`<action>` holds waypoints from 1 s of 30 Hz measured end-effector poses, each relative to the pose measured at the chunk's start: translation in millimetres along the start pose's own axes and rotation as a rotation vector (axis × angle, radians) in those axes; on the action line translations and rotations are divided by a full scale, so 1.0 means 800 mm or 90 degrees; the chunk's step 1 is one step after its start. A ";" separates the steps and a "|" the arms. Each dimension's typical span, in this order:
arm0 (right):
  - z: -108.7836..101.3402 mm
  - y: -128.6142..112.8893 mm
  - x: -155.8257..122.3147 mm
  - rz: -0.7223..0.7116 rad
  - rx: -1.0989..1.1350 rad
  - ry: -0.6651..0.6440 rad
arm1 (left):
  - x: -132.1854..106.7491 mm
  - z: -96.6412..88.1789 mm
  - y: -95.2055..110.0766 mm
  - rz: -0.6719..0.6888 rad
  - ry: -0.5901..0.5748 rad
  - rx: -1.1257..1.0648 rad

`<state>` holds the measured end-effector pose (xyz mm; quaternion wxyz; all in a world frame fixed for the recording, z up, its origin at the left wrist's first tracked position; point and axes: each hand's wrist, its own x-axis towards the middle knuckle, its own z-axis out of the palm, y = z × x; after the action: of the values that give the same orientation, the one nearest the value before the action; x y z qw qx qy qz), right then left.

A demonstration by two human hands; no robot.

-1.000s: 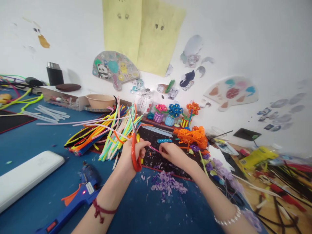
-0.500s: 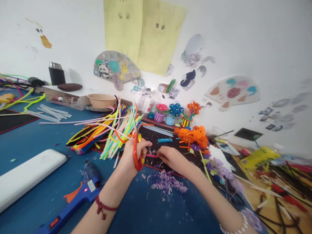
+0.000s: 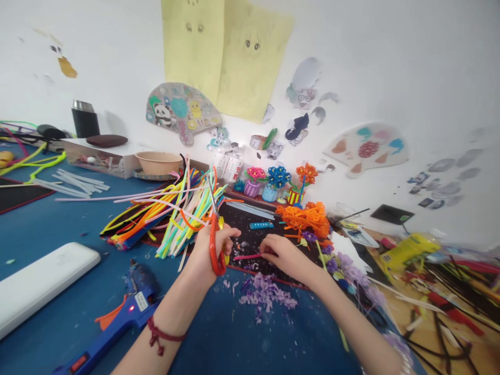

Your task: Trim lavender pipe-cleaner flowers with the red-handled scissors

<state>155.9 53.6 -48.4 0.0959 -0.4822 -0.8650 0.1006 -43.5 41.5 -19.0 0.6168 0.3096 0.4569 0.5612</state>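
Note:
My left hand point(image 3: 211, 247) is closed around scissors with orange-red handles point(image 3: 217, 250), their blades pointing up and away from me. Its thumb and forefinger reach out toward the right. A thin pink strip point(image 3: 246, 257), which looks like a piece of pipe cleaner, lies between my two hands. Its right end is pinched in the fingers of my right hand point(image 3: 279, 254), low over a black mat point(image 3: 250, 239). The strip's left end comes close to my left fingertips; whether they touch it I cannot tell.
Colourful pipe cleaners point(image 3: 187, 208) lie in a heap behind my left hand. A blue glue gun point(image 3: 128, 317) with a lit red light rests left of my forearm. Lilac scraps point(image 3: 265, 294) are nearest me. Orange pieces point(image 3: 307, 219) and small potted flowers point(image 3: 277, 182) stand behind.
My right hand has shifted slightly right, away from my left hand. A longer stretch of the pink strip now shows between them. The scissors stay in my left hand.

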 end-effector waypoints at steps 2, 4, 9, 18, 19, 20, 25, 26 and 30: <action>0.002 0.003 0.001 0.005 0.007 -0.012 | 0.000 0.000 0.000 0.002 -0.001 0.000; 0.001 0.004 0.000 0.012 0.008 -0.024 | 0.001 -0.001 -0.001 0.004 -0.003 0.003; -0.007 -0.003 -0.004 0.021 -0.002 -0.060 | 0.001 -0.001 -0.002 0.003 -0.015 0.011; -0.004 -0.026 -0.037 0.000 -0.035 -0.095 | 0.002 0.000 -0.004 -0.004 -0.017 -0.007; -0.003 -0.029 -0.041 -0.002 -0.041 -0.098 | 0.002 0.000 -0.004 -0.005 -0.019 -0.012; -0.001 -0.032 -0.046 -0.003 -0.047 -0.101 | 0.002 0.000 -0.004 -0.005 -0.020 -0.017; 0.000 -0.048 -0.067 -0.023 -0.056 -0.115 | 0.002 0.001 -0.007 -0.010 -0.025 -0.023; -0.001 -0.050 -0.071 -0.026 -0.047 -0.115 | 0.002 0.001 -0.007 -0.012 -0.028 -0.022; -0.015 -0.048 -0.081 0.019 0.018 -0.089 | 0.003 0.000 -0.009 -0.017 -0.039 -0.018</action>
<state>160.9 -20.7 -31.0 0.0403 -0.4855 -0.8607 0.1475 -40.8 42.3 -26.3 0.6421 0.3118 0.4339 0.5498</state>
